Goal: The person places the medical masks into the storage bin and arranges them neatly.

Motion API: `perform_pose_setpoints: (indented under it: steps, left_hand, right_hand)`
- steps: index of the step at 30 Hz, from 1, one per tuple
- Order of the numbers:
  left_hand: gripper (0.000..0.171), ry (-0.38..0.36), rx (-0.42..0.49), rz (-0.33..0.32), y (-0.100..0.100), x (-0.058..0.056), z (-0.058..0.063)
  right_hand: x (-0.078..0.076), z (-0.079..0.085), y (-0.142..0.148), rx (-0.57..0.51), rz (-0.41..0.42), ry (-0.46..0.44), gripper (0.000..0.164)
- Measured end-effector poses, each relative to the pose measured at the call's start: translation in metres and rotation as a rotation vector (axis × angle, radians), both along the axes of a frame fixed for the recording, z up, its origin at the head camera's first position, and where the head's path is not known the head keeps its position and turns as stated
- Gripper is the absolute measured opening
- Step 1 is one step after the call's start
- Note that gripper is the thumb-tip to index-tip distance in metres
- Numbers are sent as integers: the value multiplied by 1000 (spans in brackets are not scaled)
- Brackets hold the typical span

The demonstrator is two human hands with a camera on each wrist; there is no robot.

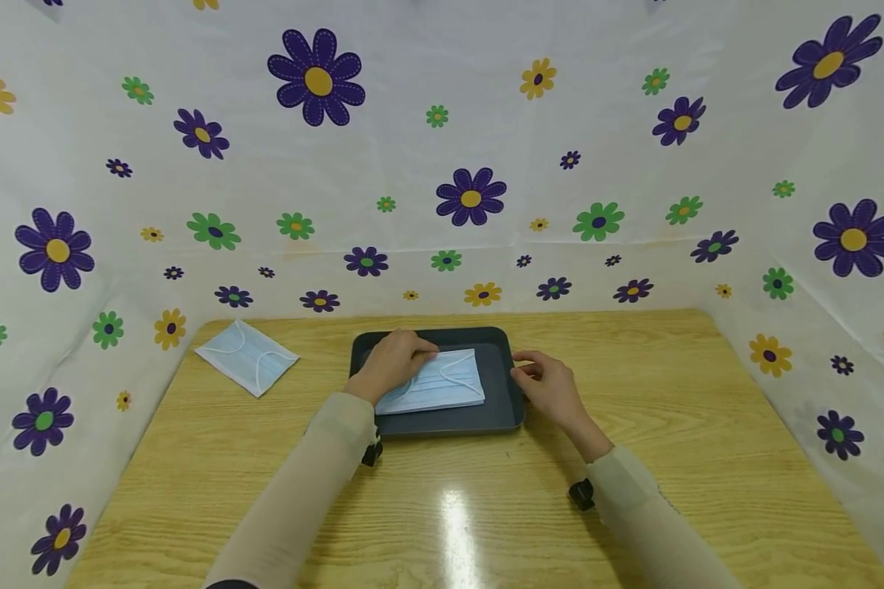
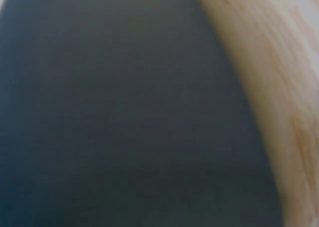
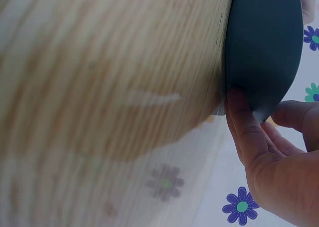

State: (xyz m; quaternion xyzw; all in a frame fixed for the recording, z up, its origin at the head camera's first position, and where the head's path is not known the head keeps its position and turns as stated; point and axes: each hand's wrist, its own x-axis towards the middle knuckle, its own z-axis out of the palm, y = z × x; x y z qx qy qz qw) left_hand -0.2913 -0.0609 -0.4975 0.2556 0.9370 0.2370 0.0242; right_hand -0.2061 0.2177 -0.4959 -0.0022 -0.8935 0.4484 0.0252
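Observation:
A dark grey tray [image 1: 497, 388] lies on the wooden table, with light blue face masks [image 1: 453, 380] stacked flat inside it. White ear loops show on the top mask. My left hand [image 1: 394, 360] reaches over the left part of the stack and pinches its far edge between thumb and fingers, hiding the masks' far left corner. At the tray's right side, my right hand [image 1: 552, 388] holds the rim; in the right wrist view the thumb [image 3: 289, 112] and fingers [image 3: 244, 122] are on either side of the tray's edge. Only the tray's dark wall [image 2: 139, 97] fills most of the left wrist view.
Another light blue face mask [image 1: 246, 357] lies flat at the table's far left corner, its ear loops on top. White cloth walls [image 1: 398, 155] with printed flowers stand behind and beside the wooden table [image 1: 633, 360].

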Motion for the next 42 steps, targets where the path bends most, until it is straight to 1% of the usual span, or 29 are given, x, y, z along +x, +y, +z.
perform_pose_setpoints:
  steps: [9,16,19,21,23,26,28,30,35,42]
  left_hand:
    - [24,22,-2,0,0,0,-2]
    - [23,20,15,0,-4,2,4]
    - [24,4,43,-7,-9,4,9]
    - [25,-18,80,-7,-14,7,13]
    - [26,-21,120,-12,-20,9,16]
    - [27,-27,180,3,-30,10,19]
    - [27,-26,206,22,-37,11,21]
    - [29,-50,237,61,-44,13,23]
    - [33,-86,319,183,-60,21,31]
    - [34,-39,443,319,-83,31,38]
  right_hand:
    - [0,0,0,11,-1,-10,34]
    - [0,1,-1,5,0,-1,33]
    - [0,1,0,-1,8,5,33]
    - [0,1,0,-5,15,9,33]
    - [0,1,1,-7,20,10,33]
    - [0,1,0,-8,26,14,33]
    - [1,1,0,-8,30,17,33]
    - [1,1,0,-9,32,19,32]
    - [0,1,0,-3,37,23,33]
    - [1,1,1,-5,40,26,33]
